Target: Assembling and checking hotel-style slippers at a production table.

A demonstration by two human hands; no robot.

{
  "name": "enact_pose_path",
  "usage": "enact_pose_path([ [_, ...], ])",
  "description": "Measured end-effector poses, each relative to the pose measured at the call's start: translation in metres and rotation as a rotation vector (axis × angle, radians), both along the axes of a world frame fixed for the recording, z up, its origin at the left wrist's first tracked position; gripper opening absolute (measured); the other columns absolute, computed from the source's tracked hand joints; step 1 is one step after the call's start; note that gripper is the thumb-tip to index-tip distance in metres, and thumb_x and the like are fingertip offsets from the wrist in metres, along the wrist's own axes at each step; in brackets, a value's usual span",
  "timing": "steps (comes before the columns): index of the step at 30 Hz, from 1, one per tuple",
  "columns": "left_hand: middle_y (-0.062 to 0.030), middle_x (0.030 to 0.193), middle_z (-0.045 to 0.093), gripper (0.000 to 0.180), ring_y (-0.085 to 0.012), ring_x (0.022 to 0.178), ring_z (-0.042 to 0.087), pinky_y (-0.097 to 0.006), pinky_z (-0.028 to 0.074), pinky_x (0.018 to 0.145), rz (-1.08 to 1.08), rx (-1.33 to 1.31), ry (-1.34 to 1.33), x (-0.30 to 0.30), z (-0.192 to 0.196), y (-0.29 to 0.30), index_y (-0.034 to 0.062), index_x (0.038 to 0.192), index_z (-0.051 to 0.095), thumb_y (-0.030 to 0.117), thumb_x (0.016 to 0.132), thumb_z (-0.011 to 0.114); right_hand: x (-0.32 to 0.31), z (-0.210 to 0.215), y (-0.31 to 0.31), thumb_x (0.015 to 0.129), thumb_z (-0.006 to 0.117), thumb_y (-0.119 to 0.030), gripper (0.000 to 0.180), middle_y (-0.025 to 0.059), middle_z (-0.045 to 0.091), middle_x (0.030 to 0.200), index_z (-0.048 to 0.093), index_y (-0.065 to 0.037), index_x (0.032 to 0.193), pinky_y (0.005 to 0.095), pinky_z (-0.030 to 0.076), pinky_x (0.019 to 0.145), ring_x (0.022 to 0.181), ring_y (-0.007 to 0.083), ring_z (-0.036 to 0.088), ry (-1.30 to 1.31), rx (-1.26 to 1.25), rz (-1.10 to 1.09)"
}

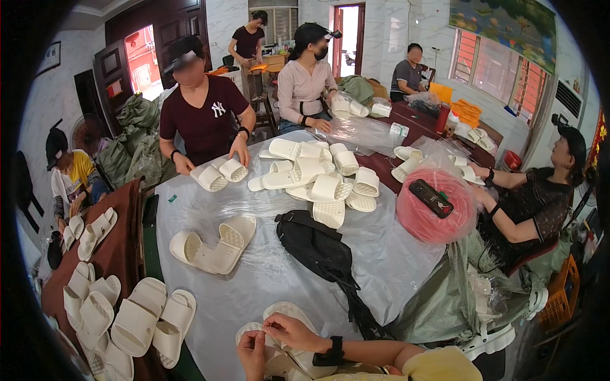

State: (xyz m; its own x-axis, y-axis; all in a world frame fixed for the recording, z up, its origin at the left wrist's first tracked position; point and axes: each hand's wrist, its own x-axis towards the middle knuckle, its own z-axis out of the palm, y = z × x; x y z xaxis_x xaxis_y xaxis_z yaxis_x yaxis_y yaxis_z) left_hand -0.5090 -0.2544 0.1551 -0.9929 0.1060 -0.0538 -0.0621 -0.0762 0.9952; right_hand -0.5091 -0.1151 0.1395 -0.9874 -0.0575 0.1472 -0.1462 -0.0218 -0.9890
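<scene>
At the near edge of the table lies a pair of cream slide slippers [291, 311], partly covered by my hands. My left hand [251, 353] is closed in a pinch over the left slipper. My right hand [293, 332], with a black band on its wrist, reaches across the slippers and pinches too. The fingertips of both hands nearly meet. Anything between them is too small to make out. Farther off on the sheet rests another pair of slippers [223, 249], set at an angle to each other.
A black sling bag [316, 244] lies mid-table. Beyond it is a slipper pile [311, 166]. At right sits a pink bundle [427, 206] with a phone [431, 198] on top. More slippers [136, 317] fill the brown side table. A co-worker [206, 120] handles slippers across the table; several other people work nearby.
</scene>
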Motion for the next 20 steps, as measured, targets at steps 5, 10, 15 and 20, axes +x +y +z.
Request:
enact_pose_path([
  [5, 0.0031, 0.074, 0.055, 0.014, -0.0039, 0.062, 0.042, -0.019, 0.034, 0.052, -0.005, -0.014, 0.020, -0.001, -0.004, 0.000, 0.0053, 0.087, 0.061, 0.019, 0.089, 0.057, 0.000, -0.003, 0.000, 0.089, 0.055, -0.018, 0.020, 0.0082, 0.056, 0.083, 0.053, 0.000, 0.098, 0.0258, 0.045, 0.067, 0.075, 0.0145, 0.056, -0.073, -0.064, -0.040],
  [10, 0.0037, 0.073, 0.053, 0.016, -0.0044, 0.062, 0.042, -0.020, 0.034, 0.052, -0.020, 0.001, 0.011, 0.000, -0.002, 0.000, 0.0050, 0.089, 0.061, 0.020, 0.089, 0.056, 0.001, 0.003, 0.004, 0.090, 0.053, -0.019, 0.020, 0.0073, 0.055, 0.084, 0.053, 0.000, 0.097, 0.0264, 0.044, 0.067, 0.075, 0.0141, 0.054, 0.008, 0.091, 0.031],
  [15, 0.0044, 0.072, 0.052, 0.018, -0.0047, 0.061, 0.042, -0.020, 0.034, 0.051, -0.029, -0.024, -0.065, 0.004, 0.011, 0.001, 0.0052, 0.091, 0.061, 0.022, 0.089, 0.055, 0.003, -0.002, 0.003, 0.091, 0.053, -0.019, 0.020, 0.0064, 0.056, 0.086, 0.054, 0.000, 0.098, 0.0269, 0.044, 0.067, 0.076, 0.0137, 0.055, -0.024, -0.014, 0.015],
  [20, 0.0032, 0.073, 0.056, 0.010, -0.0044, 0.066, 0.048, -0.018, 0.037, 0.058, 0.018, -0.113, -0.053, 0.002, -0.003, -0.010, 0.0027, 0.086, 0.059, 0.012, 0.086, 0.058, 0.000, -0.002, -0.002, 0.089, 0.055, -0.020, 0.023, 0.0064, 0.056, 0.090, 0.054, -0.002, 0.103, 0.0258, 0.045, 0.073, 0.080, 0.0129, 0.056, -0.091, -0.087, 0.060],
])
